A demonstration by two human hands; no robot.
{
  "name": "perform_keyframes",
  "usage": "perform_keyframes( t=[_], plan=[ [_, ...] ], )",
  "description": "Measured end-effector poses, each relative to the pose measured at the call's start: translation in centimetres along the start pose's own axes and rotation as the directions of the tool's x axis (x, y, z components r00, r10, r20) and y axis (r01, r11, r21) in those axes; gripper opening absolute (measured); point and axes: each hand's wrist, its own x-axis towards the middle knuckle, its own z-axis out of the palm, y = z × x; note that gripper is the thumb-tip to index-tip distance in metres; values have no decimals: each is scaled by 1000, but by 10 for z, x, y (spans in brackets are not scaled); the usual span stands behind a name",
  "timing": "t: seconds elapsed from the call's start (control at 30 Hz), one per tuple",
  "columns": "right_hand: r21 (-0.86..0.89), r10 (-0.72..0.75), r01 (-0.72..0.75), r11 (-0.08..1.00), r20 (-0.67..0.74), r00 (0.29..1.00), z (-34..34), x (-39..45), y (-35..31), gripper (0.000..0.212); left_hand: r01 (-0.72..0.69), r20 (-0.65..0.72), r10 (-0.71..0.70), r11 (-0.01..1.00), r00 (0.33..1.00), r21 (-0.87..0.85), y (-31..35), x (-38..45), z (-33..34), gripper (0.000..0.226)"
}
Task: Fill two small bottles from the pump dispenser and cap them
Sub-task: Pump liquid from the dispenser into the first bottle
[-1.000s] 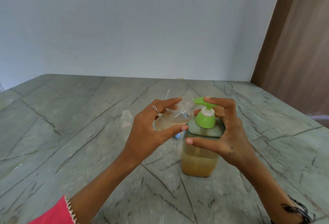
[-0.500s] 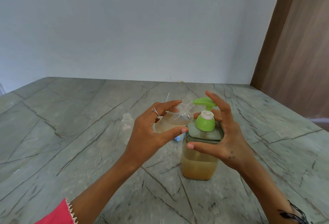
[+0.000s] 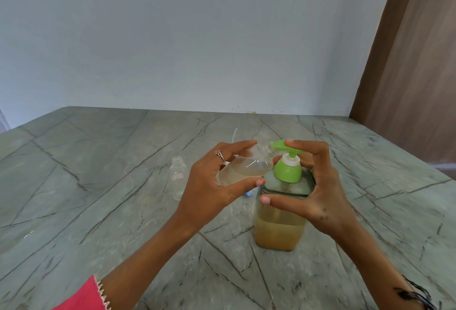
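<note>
**Q:** how far along are you with the two bottles?

**A:** Roughly halfway through the first one, I'd say. My left hand (image 3: 212, 181) is wrapped around the small bottle (image 3: 246, 168), tilted so its mouth sits right at the green pump spout (image 3: 280, 145). There's pale yellowish liquid pooled in its lower part, maybe half full, though the tilt and my fingers make that hard to judge. My right hand (image 3: 313, 193) is on the pump dispenser (image 3: 278, 228): fingertips curled over the top of the pump head, thumb braced against the glass body. The dispenser stands near the middle of the worktop (image 3: 98, 211), a bit toward the right edge.

**Q:** and the second one?

**A:** Untouched. The empty bottle (image 3: 178, 176) stands upright and uncapped on the worktop just left of my left hand. So what's left: finish filling this one, fill that one, cap both. There's a small blue-white thing (image 3: 248, 193) peeking out under my left thumb, possibly a cap, can't say for sure.
</note>
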Motion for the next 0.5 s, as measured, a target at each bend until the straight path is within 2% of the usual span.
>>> perform_keyframes(
  t=[0.17,0.4,0.5],
  plan=[
    [18,18,-18,1000,17,1000,-1,0,-1,77,3,-11,-3,1000,1000,-14,-1,0,1,50],
    [61,29,-32,998,57,998,0,-1,0,92,3,-26,-4,999,1000,-37,-1,1,1,51],
    [62,29,-33,998,65,997,-1,-1,0,91,6,-30,-8,999,1000,-38,-1,1,0,51]
  ],
)
